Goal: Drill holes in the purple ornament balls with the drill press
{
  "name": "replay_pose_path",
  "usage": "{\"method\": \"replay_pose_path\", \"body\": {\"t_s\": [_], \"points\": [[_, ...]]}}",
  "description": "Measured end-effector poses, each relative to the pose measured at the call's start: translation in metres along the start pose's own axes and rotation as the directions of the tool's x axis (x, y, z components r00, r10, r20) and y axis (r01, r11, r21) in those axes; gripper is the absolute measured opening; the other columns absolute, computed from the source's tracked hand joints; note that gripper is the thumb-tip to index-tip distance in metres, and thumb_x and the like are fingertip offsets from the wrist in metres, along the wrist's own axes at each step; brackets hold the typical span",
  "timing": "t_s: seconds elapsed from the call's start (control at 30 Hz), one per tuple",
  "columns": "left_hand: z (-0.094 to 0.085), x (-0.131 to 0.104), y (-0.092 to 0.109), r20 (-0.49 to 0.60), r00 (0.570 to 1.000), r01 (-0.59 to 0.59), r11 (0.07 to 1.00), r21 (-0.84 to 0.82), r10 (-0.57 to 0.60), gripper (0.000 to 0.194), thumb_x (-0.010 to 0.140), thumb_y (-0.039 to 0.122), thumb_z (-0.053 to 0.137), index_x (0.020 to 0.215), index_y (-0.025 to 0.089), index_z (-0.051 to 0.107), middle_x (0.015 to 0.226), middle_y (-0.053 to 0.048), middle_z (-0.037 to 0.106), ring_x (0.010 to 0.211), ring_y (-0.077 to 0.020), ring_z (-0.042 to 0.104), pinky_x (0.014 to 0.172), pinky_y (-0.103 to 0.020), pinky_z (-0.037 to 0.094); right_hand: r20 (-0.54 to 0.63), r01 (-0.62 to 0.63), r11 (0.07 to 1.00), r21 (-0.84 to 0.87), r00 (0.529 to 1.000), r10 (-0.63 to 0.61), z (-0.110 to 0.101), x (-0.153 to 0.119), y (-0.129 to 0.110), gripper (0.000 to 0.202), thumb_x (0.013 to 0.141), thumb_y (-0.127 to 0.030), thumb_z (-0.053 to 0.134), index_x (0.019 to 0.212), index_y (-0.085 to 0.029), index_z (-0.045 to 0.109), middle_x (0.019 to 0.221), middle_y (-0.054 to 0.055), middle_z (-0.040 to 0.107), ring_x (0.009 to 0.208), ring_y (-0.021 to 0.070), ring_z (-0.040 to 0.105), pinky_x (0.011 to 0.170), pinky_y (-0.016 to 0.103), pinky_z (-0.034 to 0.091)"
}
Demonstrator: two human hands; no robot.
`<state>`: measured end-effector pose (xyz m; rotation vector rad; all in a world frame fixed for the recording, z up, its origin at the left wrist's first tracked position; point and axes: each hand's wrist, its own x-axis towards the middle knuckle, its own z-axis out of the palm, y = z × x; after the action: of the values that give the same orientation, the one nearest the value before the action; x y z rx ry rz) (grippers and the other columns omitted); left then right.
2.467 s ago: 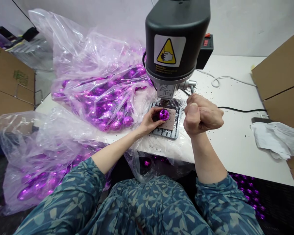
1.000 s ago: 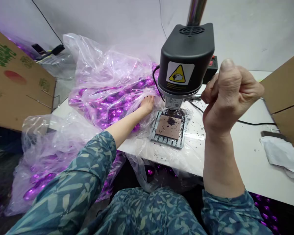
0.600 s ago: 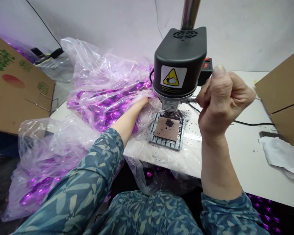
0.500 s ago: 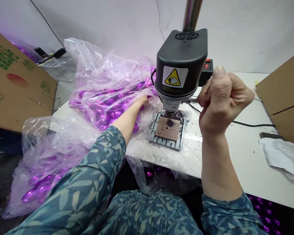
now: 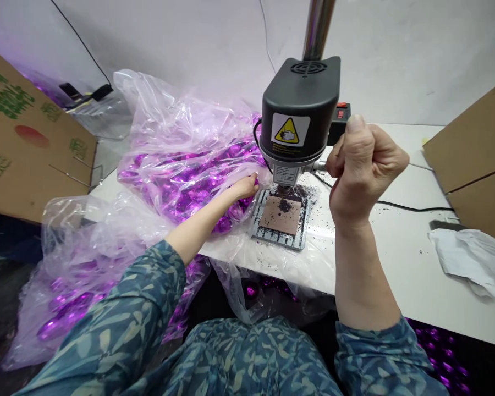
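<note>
My right hand [image 5: 365,168] is closed around the lever handle of a black bench drill press [image 5: 301,104], which carries a yellow warning label. Under the drill head lies a slotted metal base plate [image 5: 272,237] with a brown square board [image 5: 278,220] on it, with a small hole and dark shavings. My left hand [image 5: 246,187] is at the right side of a clear plastic bag [image 5: 160,126] full of shiny purple balls [image 5: 190,190]. Its fingers are closed, with a bit of shiny purple at the tips, apparently a ball mostly hidden by the hand.
A second plastic bag [image 5: 78,275] of purple balls hangs at the table's left front. Cardboard boxes [image 5: 37,148] stand left and right. White cloth or paper [image 5: 472,253] lies on the white table [image 5: 404,264] at right. A black cable [image 5: 412,208] runs behind my right hand.
My left hand has come out from among the balls in the bag toward me, its fingers closed. My right hand stays on the lever handle; the whole view has shifted slightly.
</note>
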<state>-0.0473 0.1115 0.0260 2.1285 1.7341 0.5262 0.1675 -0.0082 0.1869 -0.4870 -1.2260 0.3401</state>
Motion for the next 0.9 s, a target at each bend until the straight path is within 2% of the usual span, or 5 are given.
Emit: {"method": "replay_pose_path", "body": {"t_s": [0.17, 0.27, 0.37, 0.53, 0.9], "points": [[-0.022, -0.048, 0.012, -0.044, 0.975, -0.222, 0.970, -0.101, 0.218, 0.036, 0.093, 0.026, 0.071, 0.128, 0.019, 0.070, 0.124, -0.014, 0.073, 0.117, -0.0302, 0.068, 0.107, -0.043, 0.054, 0.001, 0.010, 1.000, -0.001, 1.000, -0.010, 0.000, 0.000, 0.002, 0.064, 0.099, -0.051, 0.067, 0.052, -0.020, 0.037, 0.045, -0.007, 0.032, 0.041, 0.0032, 0.031, 0.044, 0.025, 0.021], [-0.029, -0.073, 0.021, -0.146, 0.980, -0.192, 0.860, -0.472, 0.139, 0.043, 0.093, 0.033, 0.073, 0.134, 0.021, 0.066, 0.126, -0.011, 0.073, 0.112, -0.0264, 0.069, 0.102, -0.042, 0.057, 0.004, 0.005, 1.000, -0.011, 1.000, -0.005, 0.000, 0.000, 0.002, 0.063, 0.099, -0.052, 0.066, 0.052, -0.020, 0.038, 0.046, -0.007, 0.033, 0.041, 0.0030, 0.032, 0.044, 0.025, 0.023], [-0.027, -0.089, 0.027, 0.014, 0.999, 0.034, 0.480, -0.876, -0.046, 0.042, 0.096, 0.039, 0.069, 0.134, 0.023, 0.062, 0.113, -0.008, 0.075, 0.091, -0.0206, 0.073, 0.085, -0.036, 0.061, 0.010, 0.004, 1.000, -0.022, 1.000, -0.003, -0.001, -0.001, 0.003, 0.062, 0.100, -0.051, 0.066, 0.053, -0.020, 0.039, 0.047, -0.007, 0.035, 0.042, 0.0025, 0.032, 0.045, 0.024, 0.023], [-0.019, -0.101, 0.032, 0.264, 0.958, 0.267, 0.015, -0.964, -0.110, 0.032, 0.103, 0.042, 0.060, 0.122, 0.017, 0.066, 0.103, -0.009, 0.078, 0.092, -0.0211, 0.076, 0.083, -0.036, 0.065, 0.019, 0.021, 1.000, -0.022, 1.000, -0.021, -0.002, -0.001, 0.006, 0.063, 0.099, -0.052, 0.065, 0.054, -0.019, 0.037, 0.047, -0.007, 0.033, 0.042, 0.0024, 0.033, 0.045, 0.025, 0.023], [-0.005, -0.108, 0.040, 0.353, 0.927, 0.362, 0.059, -0.930, -0.127, 0.039, 0.111, 0.046, 0.045, 0.115, 0.018, 0.072, 0.113, -0.014, 0.080, 0.107, -0.0262, 0.078, 0.083, -0.039, 0.066, -0.033, 0.005, 0.998, -0.069, 0.999, -0.007, 0.003, -0.001, 0.002, 0.065, 0.089, -0.068, 0.067, 0.053, -0.025, 0.035, 0.045, -0.006, 0.031, 0.040, 0.0086, 0.031, 0.044, 0.033, 0.024]]}}
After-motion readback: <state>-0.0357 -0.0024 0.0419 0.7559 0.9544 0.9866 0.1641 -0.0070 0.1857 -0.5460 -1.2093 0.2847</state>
